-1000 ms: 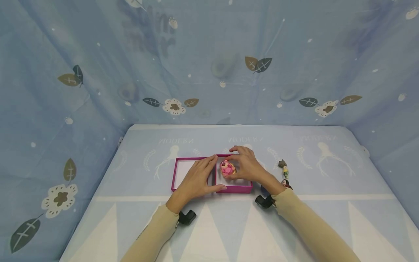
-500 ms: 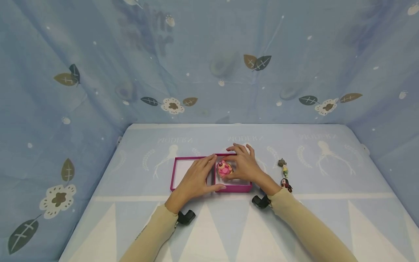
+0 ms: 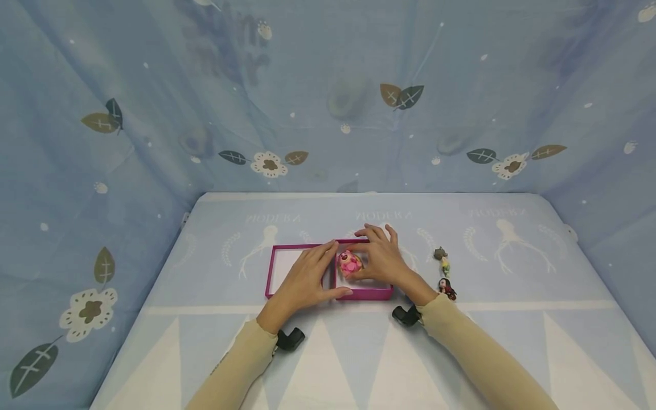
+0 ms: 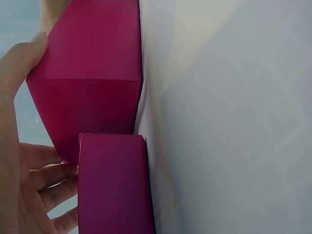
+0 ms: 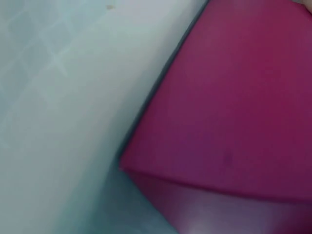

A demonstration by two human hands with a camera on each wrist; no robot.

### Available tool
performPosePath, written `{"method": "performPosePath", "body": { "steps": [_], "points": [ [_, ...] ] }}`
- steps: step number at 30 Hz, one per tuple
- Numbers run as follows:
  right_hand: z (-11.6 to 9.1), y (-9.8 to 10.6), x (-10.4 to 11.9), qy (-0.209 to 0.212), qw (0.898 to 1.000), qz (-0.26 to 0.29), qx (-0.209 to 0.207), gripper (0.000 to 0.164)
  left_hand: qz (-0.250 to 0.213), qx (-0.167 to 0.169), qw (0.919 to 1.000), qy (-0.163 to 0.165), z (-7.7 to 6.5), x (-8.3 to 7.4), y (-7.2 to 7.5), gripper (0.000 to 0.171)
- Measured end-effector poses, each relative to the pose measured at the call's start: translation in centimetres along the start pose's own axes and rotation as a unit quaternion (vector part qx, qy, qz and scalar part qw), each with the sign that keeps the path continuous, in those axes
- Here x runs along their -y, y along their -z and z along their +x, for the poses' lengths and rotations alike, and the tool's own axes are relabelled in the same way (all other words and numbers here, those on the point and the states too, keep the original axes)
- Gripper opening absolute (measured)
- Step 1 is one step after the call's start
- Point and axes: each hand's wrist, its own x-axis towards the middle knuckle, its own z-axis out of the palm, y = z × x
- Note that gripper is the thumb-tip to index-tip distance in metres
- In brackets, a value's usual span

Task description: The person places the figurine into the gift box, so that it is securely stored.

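A magenta box [image 3: 364, 294] with a white inside stands at the middle of the table, and a shallower magenta lid or tray [image 3: 269, 273] lies against its left side. My left hand [image 3: 307, 276] holds the box at its left end, thumb on the near rim and fingers reaching toward the far left corner. In the left wrist view, the thumb [image 4: 39, 46] bends over the box edge. My right hand [image 3: 381, 259] pinches a pink bear figurine [image 3: 349, 263] between thumb and index finger, inside the box. The right wrist view shows mostly the box's outer wall [image 5: 234, 112].
Right of the box lie small figurines in a row: one with a grey head and yellow-green body [image 3: 443, 263], and a dark-haired one [image 3: 446, 288]. A patterned blue cloth [image 3: 328, 114] hangs behind and at the sides of the table [image 3: 512, 285].
My right hand has shifted slightly left with the bear figurine, toward the box's left wall. The dark-haired figurine shows more fully from behind the right forearm. My left hand stays in place.
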Motion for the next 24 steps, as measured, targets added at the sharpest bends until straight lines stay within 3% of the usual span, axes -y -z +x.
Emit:
{"method": "performPosePath", "body": {
  "steps": [24],
  "points": [
    [0.03, -0.13, 0.16, -0.001, 0.999, -0.034, -0.009, 0.066, -0.005, 0.008, 0.9999, 0.007, 0.05, 0.05, -0.09, 0.103]
  ]
}}
